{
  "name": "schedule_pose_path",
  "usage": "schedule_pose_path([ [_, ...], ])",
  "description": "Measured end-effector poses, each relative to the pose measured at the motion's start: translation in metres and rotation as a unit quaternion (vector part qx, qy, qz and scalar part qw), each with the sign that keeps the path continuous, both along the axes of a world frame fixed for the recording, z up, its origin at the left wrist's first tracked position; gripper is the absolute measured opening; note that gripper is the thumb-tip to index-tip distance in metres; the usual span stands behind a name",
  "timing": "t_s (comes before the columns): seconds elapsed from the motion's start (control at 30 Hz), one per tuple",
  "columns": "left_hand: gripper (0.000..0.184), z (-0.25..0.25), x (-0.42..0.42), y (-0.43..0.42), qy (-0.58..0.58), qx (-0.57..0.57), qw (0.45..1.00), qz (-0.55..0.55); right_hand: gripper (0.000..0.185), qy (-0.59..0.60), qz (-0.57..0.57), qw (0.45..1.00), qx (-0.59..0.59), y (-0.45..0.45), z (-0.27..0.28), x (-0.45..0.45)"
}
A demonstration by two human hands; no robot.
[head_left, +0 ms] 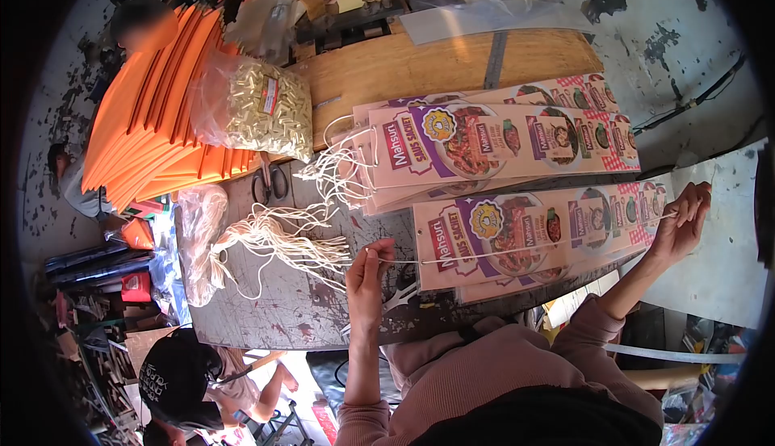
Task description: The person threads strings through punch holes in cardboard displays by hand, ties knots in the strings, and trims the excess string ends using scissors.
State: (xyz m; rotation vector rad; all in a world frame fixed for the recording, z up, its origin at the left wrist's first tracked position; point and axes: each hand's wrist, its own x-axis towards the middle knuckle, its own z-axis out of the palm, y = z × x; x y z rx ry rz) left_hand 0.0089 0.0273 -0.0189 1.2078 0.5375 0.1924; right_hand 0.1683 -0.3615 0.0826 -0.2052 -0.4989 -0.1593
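Fairly bright, soft light around the fingers (381,248); card print (517,228) between them readable. Glare on the plastic sheet (488,26) well beyond them; pale panel (714,240) right of them bright. Black cloth (533,414) below loses detail. Strong fisheye bend, black vignette. Head (145,26) far up-left: blurred out.

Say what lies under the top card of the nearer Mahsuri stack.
Beneath the top card, at least one more pink card juts out along the near edge. Most of its face, and anything deeper, is covered.
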Motion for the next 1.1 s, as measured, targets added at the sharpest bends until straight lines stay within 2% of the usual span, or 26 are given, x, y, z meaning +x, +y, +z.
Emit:
schedule_pose_path([
  [0.23, 0.028, -0.002, -0.002, 0.002, -0.008, 0.051, 0.999, 0.011, 0.012, -0.005, 0.012, 1.0, -0.012, 0.01, 0.003, 0.0],
  [0.3, 0.026, 0.0, -0.003, 0.001, -0.009, 0.034, 0.999, 0.041, 0.015, -0.025, 0.012, 0.996, -0.088, 0.021, -0.002, 0.004],
  [0.37, 0.024, 0.003, -0.003, 0.0, -0.01, 0.016, 0.998, 0.068, 0.02, 0.085, -0.09, 0.977, -0.174, 0.051, -0.006, -0.003],
  [0.4, 0.022, 0.004, -0.004, -0.001, -0.054, 0.001, 0.995, 0.082, 0.019, 0.095, -0.039, 0.964, -0.246, 0.06, -0.014, -0.005],
  [0.43, 0.021, 0.006, -0.004, -0.002, -0.098, -0.013, 0.991, 0.095, 0.015, 0.087, -0.054, 0.938, -0.331, 0.084, -0.018, -0.007],
  [0.47, 0.021, 0.009, -0.004, -0.003, -0.098, -0.011, 0.991, 0.095, 0.007, 0.105, -0.127, 0.867, -0.471, 0.114, -0.015, -0.016],
  [0.5, 0.02, 0.013, -0.004, -0.005, -0.127, 0.021, 0.988, 0.09, 0.003, 0.103, -0.129, 0.808, -0.565, 0.138, -0.017, -0.026],
  [0.53, 0.019, 0.016, -0.003, -0.007, -0.155, 0.054, 0.983, 0.087, 0.005, 0.059, -0.058, 0.806, -0.587, 0.167, -0.012, -0.032],
  [0.57, 0.019, 0.017, -0.002, -0.009, -0.156, 0.056, 0.982, 0.087, 0.008, 0.003, -0.008, 0.765, -0.644, 0.185, -0.021, -0.038],
  [0.63, 0.03, 0.02, 0.0, -0.011, -0.198, 0.072, 0.976, 0.053, 0.01, -0.066, 0.065, 0.714, -0.694, 0.216, -0.018, -0.052],
  [0.67, 0.03, 0.018, 0.0, -0.011, -0.214, 0.012, 0.976, 0.044, 0.01, -0.069, 0.067, 0.716, -0.692, 0.227, -0.02, -0.056],
  [0.7, 0.03, 0.017, -0.001, -0.012, -0.214, 0.015, 0.975, 0.047, 0.01, -0.13, 0.026, 0.696, -0.706, 0.236, -0.024, -0.059],
  [0.73, 0.029, 0.017, -0.001, -0.013, -0.214, -0.035, 0.975, 0.048, 0.01, -0.19, -0.016, 0.671, -0.717, 0.242, -0.028, -0.061],
  [0.8, 0.029, 0.016, -0.001, -0.013, -0.231, -0.106, 0.966, 0.037, 0.011, -0.196, -0.021, 0.674, -0.712, 0.249, -0.035, -0.063],
  [0.93, 0.028, 0.016, 0.001, -0.014, -0.241, -0.116, 0.963, 0.043, 0.012, -0.192, -0.051, 0.668, -0.717, 0.254, -0.037, -0.067],
  [1.03, 0.024, 0.017, 0.004, -0.014, -0.201, -0.125, 0.969, 0.066, 0.013, -0.21, -0.073, 0.657, -0.72, 0.256, -0.041, -0.066],
  [1.1, 0.019, 0.02, 0.01, -0.012, -0.24, -0.245, 0.937, 0.063, 0.012, -0.197, -0.055, 0.646, -0.736, 0.252, -0.042, -0.064],
])
